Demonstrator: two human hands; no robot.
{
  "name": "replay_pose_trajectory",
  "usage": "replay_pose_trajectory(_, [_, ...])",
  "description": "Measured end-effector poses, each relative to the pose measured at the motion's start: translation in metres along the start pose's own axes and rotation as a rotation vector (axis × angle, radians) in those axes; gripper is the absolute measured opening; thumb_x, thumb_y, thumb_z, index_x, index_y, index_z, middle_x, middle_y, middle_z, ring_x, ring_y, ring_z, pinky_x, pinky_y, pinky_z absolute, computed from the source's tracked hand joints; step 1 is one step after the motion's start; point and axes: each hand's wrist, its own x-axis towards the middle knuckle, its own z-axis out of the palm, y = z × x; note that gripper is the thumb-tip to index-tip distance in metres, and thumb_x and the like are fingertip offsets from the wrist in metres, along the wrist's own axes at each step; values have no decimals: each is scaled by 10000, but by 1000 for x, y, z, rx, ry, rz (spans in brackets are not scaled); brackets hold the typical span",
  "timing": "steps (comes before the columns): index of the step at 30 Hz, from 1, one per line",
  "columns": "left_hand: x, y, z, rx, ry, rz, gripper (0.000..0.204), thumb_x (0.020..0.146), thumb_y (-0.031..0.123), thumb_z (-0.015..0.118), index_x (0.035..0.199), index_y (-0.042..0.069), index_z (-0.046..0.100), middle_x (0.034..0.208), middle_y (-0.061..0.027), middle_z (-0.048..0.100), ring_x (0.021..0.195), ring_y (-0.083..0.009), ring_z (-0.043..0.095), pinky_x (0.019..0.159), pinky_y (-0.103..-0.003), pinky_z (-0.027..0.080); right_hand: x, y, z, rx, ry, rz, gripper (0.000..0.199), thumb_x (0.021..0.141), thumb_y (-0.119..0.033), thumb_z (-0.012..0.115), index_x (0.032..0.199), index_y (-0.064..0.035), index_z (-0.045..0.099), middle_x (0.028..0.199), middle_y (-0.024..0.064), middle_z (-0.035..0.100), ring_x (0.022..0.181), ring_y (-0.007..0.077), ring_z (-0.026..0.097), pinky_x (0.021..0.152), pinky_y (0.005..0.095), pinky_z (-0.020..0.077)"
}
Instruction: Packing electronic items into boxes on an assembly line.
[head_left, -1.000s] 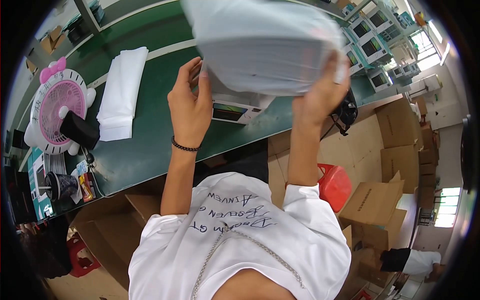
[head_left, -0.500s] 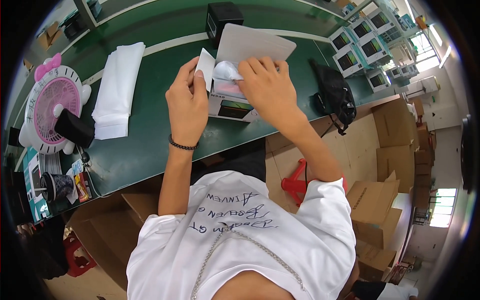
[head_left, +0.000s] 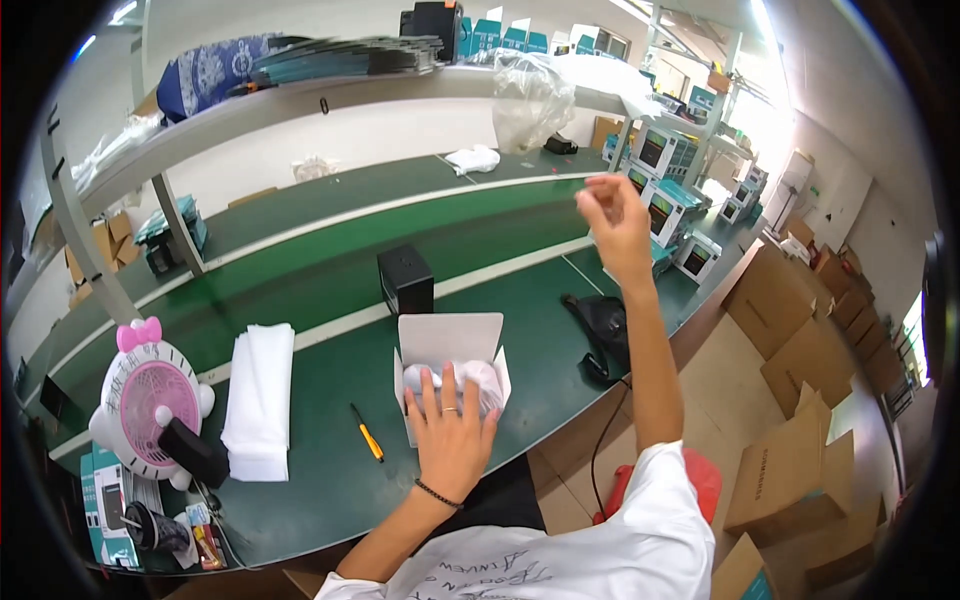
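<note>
A white carton (head_left: 450, 333) stands on the green bench with its lid and side flaps up. Inside it lie pale, plastic-wrapped items (head_left: 482, 378). My left hand (head_left: 446, 437) rests over the carton's mouth, fingers spread flat on the wrapped items and partly hiding them. Raised well above the bench to the right is my right hand (head_left: 618, 228); its fingers are loosely bent with the thumb apart, and nothing shows in it. A slim yellow-and-black tool (head_left: 368, 437) lies left of the carton. Behind the carton stands a black box-shaped device (head_left: 405, 282).
White folded sheets (head_left: 258, 400) and a pink-and-white fan (head_left: 155, 405) are at the left. A black bag (head_left: 603, 328) lies right of the carton, before stacked printed boxes (head_left: 662, 215). A shelf (head_left: 370, 103) runs above; brown cartons (head_left: 785, 460) stand on the floor.
My right hand has left the carton and risen to the right. My left hand has moved from a side flap onto the contents. The view has tilted up, showing the shelf and the yellow-and-black tool.
</note>
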Motion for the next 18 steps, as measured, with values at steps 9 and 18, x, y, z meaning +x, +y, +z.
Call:
replay_pose_trajectory(9, [8, -15, 14, 78, -21, 1, 462, 908, 388, 708, 1182, 25, 631, 1501, -224, 461, 1408, -498, 358, 1100, -646, 289, 216, 130, 27, -265, -164, 392, 244, 919, -20, 553, 1066, 67, 727, 935, 158, 765, 888, 211, 748, 819, 287, 588])
replay_pose_trajectory(18, [11, -15, 15, 50, -56, -2, 442, 901, 395, 694, 1144, 29, 642, 1492, -230, 466, 1378, -486, 364, 1072, -634, 261, 251, 147, 72, 1139, 39, 385, 290, 1039, -84, 469, 1257, 95, 539, 1208, 203, 636, 1103, 339, 670, 969, 420, 584])
